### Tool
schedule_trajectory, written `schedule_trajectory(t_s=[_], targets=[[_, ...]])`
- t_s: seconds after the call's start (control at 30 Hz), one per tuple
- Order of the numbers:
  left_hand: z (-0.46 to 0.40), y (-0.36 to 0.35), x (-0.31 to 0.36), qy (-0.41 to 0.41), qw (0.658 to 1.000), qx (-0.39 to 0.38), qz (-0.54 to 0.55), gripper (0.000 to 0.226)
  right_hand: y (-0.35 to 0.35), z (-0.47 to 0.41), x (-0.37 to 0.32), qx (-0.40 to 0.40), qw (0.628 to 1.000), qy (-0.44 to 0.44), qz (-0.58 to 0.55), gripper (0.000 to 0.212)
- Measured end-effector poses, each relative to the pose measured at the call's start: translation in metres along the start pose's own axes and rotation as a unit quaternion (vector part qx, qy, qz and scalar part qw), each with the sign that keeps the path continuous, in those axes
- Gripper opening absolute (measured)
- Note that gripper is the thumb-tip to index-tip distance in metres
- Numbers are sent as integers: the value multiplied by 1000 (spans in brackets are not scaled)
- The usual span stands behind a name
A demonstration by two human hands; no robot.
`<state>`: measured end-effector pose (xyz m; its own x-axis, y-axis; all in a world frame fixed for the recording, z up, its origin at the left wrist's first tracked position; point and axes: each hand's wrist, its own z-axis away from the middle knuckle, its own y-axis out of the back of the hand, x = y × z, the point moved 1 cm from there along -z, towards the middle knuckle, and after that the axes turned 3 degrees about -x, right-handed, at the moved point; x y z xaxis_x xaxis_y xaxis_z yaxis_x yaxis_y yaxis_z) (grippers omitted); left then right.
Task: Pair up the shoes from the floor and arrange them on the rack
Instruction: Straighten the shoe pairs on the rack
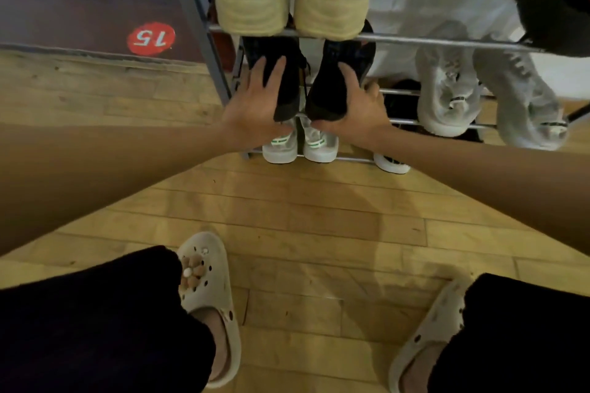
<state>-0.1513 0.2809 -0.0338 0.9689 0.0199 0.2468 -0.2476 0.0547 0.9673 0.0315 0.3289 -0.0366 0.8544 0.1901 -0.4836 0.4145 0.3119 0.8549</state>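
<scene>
Clogs: beige pair (209,297) on the person's feet, on the wooden floor (319,217).
Left hand (255,108): fingers (271,73) spread over the left black shoe (281,73).
Right hand (357,112): fingers (348,76) curled round the right black shoe (338,80).
Rack (415,40): both black shoes on its middle shelf, side by side.

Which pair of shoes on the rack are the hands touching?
The black pair on the middle shelf, left hand and right hand on one shoe each. The other pairs are pale.

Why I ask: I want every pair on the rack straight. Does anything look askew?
Yes. The right shoe of the light grey pair on the middle shelf splays outward, its heel hanging past the front rail. The black pair under both hands sits parallel.
</scene>
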Motion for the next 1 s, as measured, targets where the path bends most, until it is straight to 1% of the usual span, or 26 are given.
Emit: schedule_trajectory(t_s=[0.07, 0.13, 0.2, 0.3, 0.43, 0.5, 0.67, 0.8, 0.87, 0.9, 0.97, 1.0], targets=[[-10, -7, 2, 14, 1000, 10, 7, 100, -6, -4, 0, 20, 1000, 6, -19, 103], [-16, -11, 3, 8, 999, 36, 2, 83, -8, -9, 1, 27, 999, 2, -25, 94], [-19, -10, 4, -2, 999, 45, 10, 71, -10, -12, 1, 32, 999, -1, -34, 87], [-20, -6, 2, -8, 998, 54, 23, 67, -11, -12, 2, 56, 998, 8, -33, 79], [-12, -6, -7, -39, 996, 72, 40, 60, -8, -24, -6, 77, 994, 59, -41, 65], [-9, -5, -12, -29, 995, 83, 48, 57, -7, -31, -15, 77, 993, 78, -42, 65], [-6, -4, -12, -8, 995, 78, 63, 62, -15, -28, -16, 78, 993, 79, -45, 65], [-8, -1, -12, 1, 996, 57, 74, 77, -16, -22, -6, 51, 994, 95, -19, 60], [-7, -1, -11, 4, 998, 52, 47, 87, -11, -21, -5, 21, 994, 106, -15, 60], [-5, 0, -8, -1, 998, 66, 18, 92, -7, -18, -4, 7, 993, 116, -8, 64], [1, 2, 1, -39, 992, 113, -44, 91, 1, -8, 1, 5, 990, 142, 20, 78], [5, 4, 8, -76, 986, 128, -71, 87, 6, -1, 6, 17, 988, 150, 44, 82]])
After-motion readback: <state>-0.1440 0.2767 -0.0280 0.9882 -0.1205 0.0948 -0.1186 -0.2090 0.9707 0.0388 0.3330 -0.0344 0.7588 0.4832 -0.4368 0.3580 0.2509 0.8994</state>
